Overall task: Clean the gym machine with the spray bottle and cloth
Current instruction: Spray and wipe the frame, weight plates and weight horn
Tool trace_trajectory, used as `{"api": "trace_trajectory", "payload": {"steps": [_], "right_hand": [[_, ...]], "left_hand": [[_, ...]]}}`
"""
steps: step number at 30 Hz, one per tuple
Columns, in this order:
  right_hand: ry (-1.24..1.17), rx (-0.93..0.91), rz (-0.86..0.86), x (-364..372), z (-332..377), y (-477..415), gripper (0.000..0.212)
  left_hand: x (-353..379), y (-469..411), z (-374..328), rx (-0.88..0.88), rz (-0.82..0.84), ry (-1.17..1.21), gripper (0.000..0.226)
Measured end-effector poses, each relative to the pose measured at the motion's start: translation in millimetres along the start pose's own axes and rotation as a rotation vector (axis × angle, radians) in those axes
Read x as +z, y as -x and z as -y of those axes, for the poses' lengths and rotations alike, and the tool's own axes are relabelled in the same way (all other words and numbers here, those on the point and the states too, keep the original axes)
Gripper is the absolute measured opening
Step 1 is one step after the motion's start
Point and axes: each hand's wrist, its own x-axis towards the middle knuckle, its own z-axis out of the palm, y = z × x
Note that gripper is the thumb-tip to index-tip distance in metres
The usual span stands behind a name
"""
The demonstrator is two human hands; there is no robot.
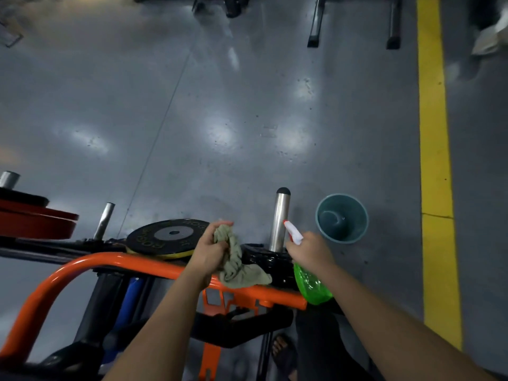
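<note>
Along the floor, left to right:

- Red weight plates (35,221), stacked at the far left edge.
- Short steel peg (104,220), tilted, just right of them.
- Black plate (170,237), lying flat behind the gym machine (82,268), whose orange tube frame curves up from bottom left and runs across under both arms.
- Left hand (209,251), above the orange bar; fingers (223,224) curled tight round a bunched grey-green cloth (236,266), whose loose end hangs down onto the bar.
- Upright steel post (279,218), black-capped, between the two hands.
- Right hand (310,250), gripping the neck of the spray bottle (312,285); its green body hangs below the hand near the right end of the bar, and its red-and-white nozzle points at the post. The fingers are wrapped round it, apparently; from behind the hand I cannot tell whether one lies on the trigger.
- Teal bucket (342,218), standing on the grey floor just right of the post.
- Yellow painted line (434,133), running along the floor at far right.
</note>
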Motion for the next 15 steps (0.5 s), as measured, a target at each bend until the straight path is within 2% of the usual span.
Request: {"api": "trace_trajectory", "payload": {"steps": [4, 6, 7, 9, 10, 11, 13, 15], "right_hand": [[-0.199, -0.106, -0.008, 9, 5, -8, 0.007], [-0.248, -0.158, 0.017, 15, 11, -13, 0.013], [-0.252, -0.200, 0.023, 17, 17, -17, 0.016], [-0.210, -0.303, 0.021, 20, 29, -24, 0.026], [-0.152, -0.368, 0.001, 19, 33, -28, 0.033], [-0.056, -0.441, -0.015, 18, 37, -31, 0.039], [0.190, -0.537, -0.025, 18, 43, -35, 0.053], [0.301, -0.538, -0.055, 20, 44, -40, 0.069]], "left_hand": [[23, -7, -8, -0.004, 0.204, -0.103, 0.038], [38, -10, -9, -0.007, 0.339, -0.157, 0.026], [46, -13, -11, 0.003, 0.421, -0.184, 0.030], [58, -20, -8, -0.015, 0.509, -0.186, 0.065], [62, -26, -6, -0.030, 0.522, -0.152, 0.076], [64, -32, -6, -0.043, 0.525, -0.083, 0.079], [66, -39, -12, -0.116, 0.477, 0.061, 0.075], [68, -44, -17, -0.171, 0.385, 0.089, 0.064]]}}
